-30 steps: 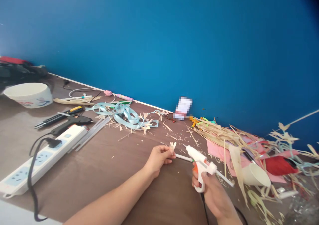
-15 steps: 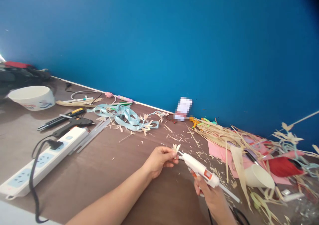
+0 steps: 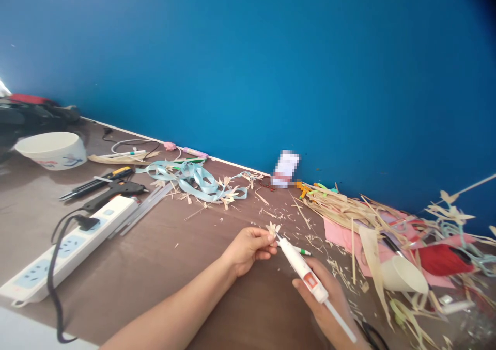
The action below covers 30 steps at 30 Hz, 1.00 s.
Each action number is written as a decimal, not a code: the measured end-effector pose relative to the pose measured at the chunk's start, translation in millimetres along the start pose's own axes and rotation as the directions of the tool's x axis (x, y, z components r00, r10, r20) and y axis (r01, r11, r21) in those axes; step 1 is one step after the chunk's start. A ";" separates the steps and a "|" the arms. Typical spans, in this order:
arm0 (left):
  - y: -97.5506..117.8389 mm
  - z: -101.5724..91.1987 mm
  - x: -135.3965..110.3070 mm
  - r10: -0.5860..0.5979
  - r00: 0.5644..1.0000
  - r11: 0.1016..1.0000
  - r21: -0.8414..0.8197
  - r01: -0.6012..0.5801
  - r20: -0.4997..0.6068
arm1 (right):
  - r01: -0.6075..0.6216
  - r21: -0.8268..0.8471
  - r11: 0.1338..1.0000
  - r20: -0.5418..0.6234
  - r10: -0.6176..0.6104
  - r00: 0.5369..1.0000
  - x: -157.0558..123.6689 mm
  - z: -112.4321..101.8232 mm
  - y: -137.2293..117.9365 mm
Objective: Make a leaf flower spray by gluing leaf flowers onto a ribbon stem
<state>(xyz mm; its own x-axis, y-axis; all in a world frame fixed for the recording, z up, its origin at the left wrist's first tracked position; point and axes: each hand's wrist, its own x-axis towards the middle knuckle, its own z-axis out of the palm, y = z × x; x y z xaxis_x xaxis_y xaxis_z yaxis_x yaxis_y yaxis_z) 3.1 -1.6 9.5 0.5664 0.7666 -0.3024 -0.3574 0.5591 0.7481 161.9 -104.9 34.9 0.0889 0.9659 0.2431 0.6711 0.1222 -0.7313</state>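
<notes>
Between thumb and fingers, my left hand [image 3: 251,249] pinches a small pale flower [image 3: 273,228] made of thin husk-like petals. My right hand [image 3: 329,298] is wrapped round a white hot glue gun [image 3: 302,270] with an orange patch. A glue stick [image 3: 341,321] sticks out of the gun's rear end. The gun's nozzle points up and left, touching or very close to the flower's base; I cannot tell which. Just beyond the gun lies a white pen-like stick with a green end [image 3: 302,250], partly hidden.
A white power strip [image 3: 73,249], a black glue gun [image 3: 116,192], a cutter [image 3: 96,182] and a white bowl [image 3: 52,151] are at left. Light blue ribbon [image 3: 201,185] lies mid-table. At right are dried husk strips [image 3: 349,208], a paper cup [image 3: 403,275] and red thread [image 3: 442,259]. A blue wall [image 3: 248,71] stands behind.
My right hand has turned the glue gun to a steeper angle, its rear swinging left and toward me. The green-ended stick now shows beside it. My left hand stays nearly still.
</notes>
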 end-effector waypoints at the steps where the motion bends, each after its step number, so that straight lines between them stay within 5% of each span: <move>1: 0.2 0.1 -0.1 -0.001 1.000 1.000 0.000 0.001 0.004 | 0.025 -0.034 0.999 0.015 -0.025 1.000 -0.4 0.2 2.1; 8: 1.1 -1.8 0.9 -0.040 0.999 0.999 -0.013 0.040 0.037 | 0.211 -0.284 0.935 0.040 -0.208 0.977 -3.2 -1.8 11.1; 13: 1.6 -3.0 1.0 -0.080 0.994 0.995 -0.052 0.084 0.073 | 0.294 -0.385 0.875 0.169 -0.247 0.954 -2.7 -10.3 4.2; 19: 1.7 -4.3 1.5 -0.070 0.994 0.995 -0.071 0.076 0.079 | 0.318 -0.420 0.850 0.234 -0.237 0.943 -5.6 -13.4 7.2; 30: 2.9 -4.1 1.2 -0.064 0.996 0.997 -0.047 0.068 0.069 | 0.309 -0.423 0.852 0.168 -0.261 0.951 -3.5 -12.8 6.1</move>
<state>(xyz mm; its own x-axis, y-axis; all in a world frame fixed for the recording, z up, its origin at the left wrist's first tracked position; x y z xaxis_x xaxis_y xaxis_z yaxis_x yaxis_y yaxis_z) -0.4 2.2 8.8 0.6384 0.7054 -0.3081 -0.3527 0.6238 0.6974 175.1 -110.4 37.8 -0.2143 0.9246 0.3150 0.9104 0.3059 -0.2786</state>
